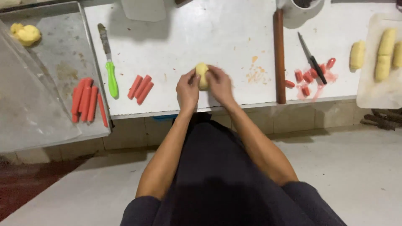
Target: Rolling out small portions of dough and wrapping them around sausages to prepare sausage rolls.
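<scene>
A pale yellow lump of dough [202, 75] rests on the white worktop [217, 37], near its front edge. My left hand [187, 89] grips it from the left and my right hand [219, 85] from the right, fingers curled round it. Part of the dough is hidden by my fingers. Three red sausage sticks [141, 87] lie on the worktop just left of my hands.
A metal tray [63, 54] at left holds several red sausage sticks [86, 101] and yellow dough [26, 34]. A green-handled knife [109, 67], a wooden rolling pin [279, 54], a black knife [312, 58] among cut sausage pieces [307, 77], and dough rolls [385, 54] on a board.
</scene>
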